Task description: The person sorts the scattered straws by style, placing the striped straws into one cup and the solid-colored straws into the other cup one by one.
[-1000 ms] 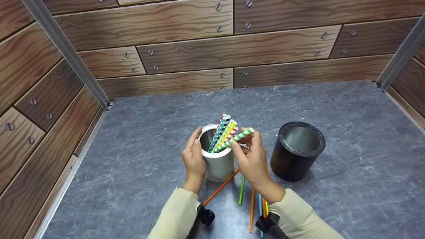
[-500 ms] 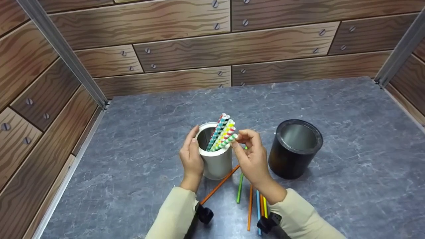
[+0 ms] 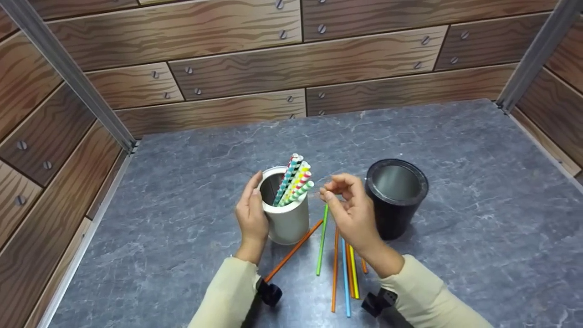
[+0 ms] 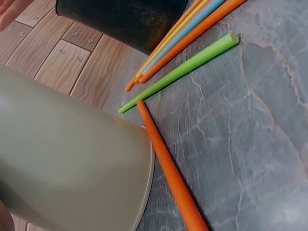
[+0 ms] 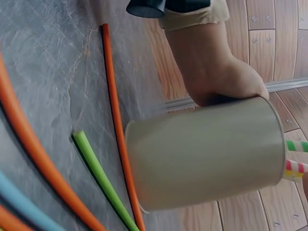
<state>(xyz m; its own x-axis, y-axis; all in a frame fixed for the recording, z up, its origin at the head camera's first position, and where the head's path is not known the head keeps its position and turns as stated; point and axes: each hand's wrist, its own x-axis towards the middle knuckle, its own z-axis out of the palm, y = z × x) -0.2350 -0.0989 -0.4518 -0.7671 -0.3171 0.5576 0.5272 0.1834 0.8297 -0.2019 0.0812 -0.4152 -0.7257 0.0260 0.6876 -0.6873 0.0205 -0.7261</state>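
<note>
My left hand [image 3: 253, 221] holds the side of a white canister [image 3: 291, 223], thumb near its rim. Several striped paper straws [image 3: 296, 182] stand in it, leaning right; their lower ends are hidden. Just right of the rim, my right hand [image 3: 353, 209] hovers with loosely curled fingers and nothing visible between them. In the right wrist view, the left hand [image 5: 219, 72] lies against the canister wall [image 5: 207, 159], with green and red striped straw ends past its rim. The canister's wall [image 4: 72, 154] also fills the left of the left wrist view.
A black canister [image 3: 396, 209] stands right of my right hand. Plain straws lie on the grey marbled table [image 3: 191, 182]: a green one [image 3: 322, 241], an orange one [image 3: 294, 250] beside the white canister, a blue one [image 3: 346, 278], a yellow one [image 3: 354, 273] and more orange. Wood-patterned panels surround the table.
The green striped straw, pinched by my right hand a second ago, has been lowered into the white canister and let go. My right hand has drawn away to the right; the left keeps its hold.
</note>
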